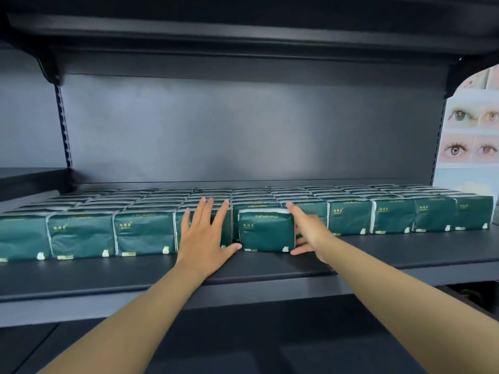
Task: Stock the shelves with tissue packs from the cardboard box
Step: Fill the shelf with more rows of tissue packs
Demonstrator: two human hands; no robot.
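Dark green tissue packs (351, 215) fill a dark metal shelf (378, 255) in several rows, standing upright. One green tissue pack (266, 232) stands at the front, sticking out a little from the front row. My right hand (307, 233) grips its right side, index finger along the top edge and thumb at the bottom right corner. My left hand (205, 233) lies flat with fingers spread against the front of the neighbouring pack on the left, thumb beside the gap. The cardboard box is out of view.
The shelf's front strip (135, 268) is bare. Another shelf (243, 36) hangs above, with a dark back panel (243, 130) between. A poster with pictures of eyes (469, 136) stands at the right. A lower shelf (243, 346) shows beneath my arms.
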